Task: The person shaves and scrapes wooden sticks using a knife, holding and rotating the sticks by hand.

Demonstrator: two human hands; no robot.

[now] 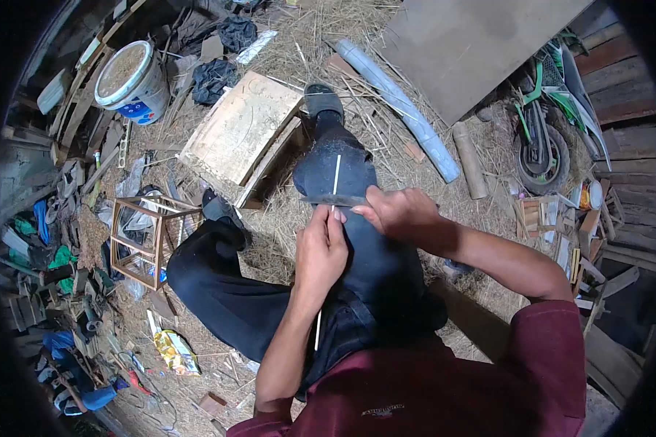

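Note:
A thin pale wooden stick (337, 172) lies lengthwise over my dark-trousered knee (315, 169). My left hand (319, 246) is closed on the stick, its fingertips just below the blade; the stick's lower end shows again beside my wrist. In my right hand (404, 211) is a knife, gripped in a fist that hides its handle. The knife's blade (346, 200) points left and crosses the stick at about a right angle. Blade and stick appear to touch, just beyond my left fingertips.
A wooden box (244, 127) stands beyond my left leg, near a small wooden frame (137, 244). A white bucket (133, 80) is at upper left. A grey-blue tube (397, 109), a large board (474, 51) and a green motorbike (543, 131) occupy the right. Straw and sticks cover the floor.

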